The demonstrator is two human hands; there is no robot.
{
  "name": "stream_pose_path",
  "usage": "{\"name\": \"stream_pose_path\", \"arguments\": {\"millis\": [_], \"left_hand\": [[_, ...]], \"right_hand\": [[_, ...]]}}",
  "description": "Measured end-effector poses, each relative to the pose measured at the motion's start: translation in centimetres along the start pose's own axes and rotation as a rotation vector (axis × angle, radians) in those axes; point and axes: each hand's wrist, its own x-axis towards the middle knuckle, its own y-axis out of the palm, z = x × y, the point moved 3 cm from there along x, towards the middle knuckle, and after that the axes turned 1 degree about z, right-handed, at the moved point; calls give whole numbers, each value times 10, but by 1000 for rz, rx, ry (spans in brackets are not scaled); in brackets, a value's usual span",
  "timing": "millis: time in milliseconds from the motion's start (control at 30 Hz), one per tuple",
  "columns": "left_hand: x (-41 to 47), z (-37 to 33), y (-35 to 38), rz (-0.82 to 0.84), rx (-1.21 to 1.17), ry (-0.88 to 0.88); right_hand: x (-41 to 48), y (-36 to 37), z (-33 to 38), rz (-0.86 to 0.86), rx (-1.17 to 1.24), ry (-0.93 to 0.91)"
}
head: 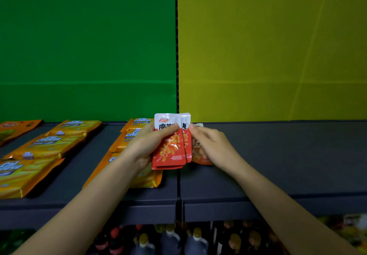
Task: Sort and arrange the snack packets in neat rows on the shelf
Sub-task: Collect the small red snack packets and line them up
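My left hand (151, 143) holds a small stack of red-and-white snack packets (168, 151) upright above the dark shelf (278, 155), thumb across their front. My right hand (208, 141) pinches the right edge of the foremost red packet (186, 135) and also covers an orange packet (198, 155) behind it. Whether that orange packet is held or lies on the shelf I cannot tell. Yellow-orange cheese wafer packets lie in rows on the left half of the shelf: one row (45, 145) at far left and another (131, 135) partly hidden under my left hand.
An orange pouch (12, 129) lies at the far left back corner. The backing wall is green (89, 46) on the left and yellow (268, 46) on the right. Dark bottles (170, 239) stand on the lower shelf below the front edge.
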Motion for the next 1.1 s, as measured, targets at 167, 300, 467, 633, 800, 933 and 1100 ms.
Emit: {"name": "stream_pose_path", "arguments": {"millis": [167,300,467,633,800,933,1100], "left_hand": [[-3,0,7,21,1,13],[-6,0,10,30,-4,37],[-3,-1,7,16,21,36],[2,-5,-13,-48,49,31],[5,-9,-24,-62,50,31],[10,-11,-23,-52,52,27],[15,-11,-22,-31,41,16]], "right_hand": [[-1,4,2,-49,-24,-59],[-3,0,-2,-119,-102,-80],[-6,-10,-3,-196,-148,-69],[-19,-34,-20,-198,-116,-12],[-51,-21,-45,40,-163,135],[-58,-18,-40,35,-322,130],[-57,-19,-37,34,-441,100]]}}
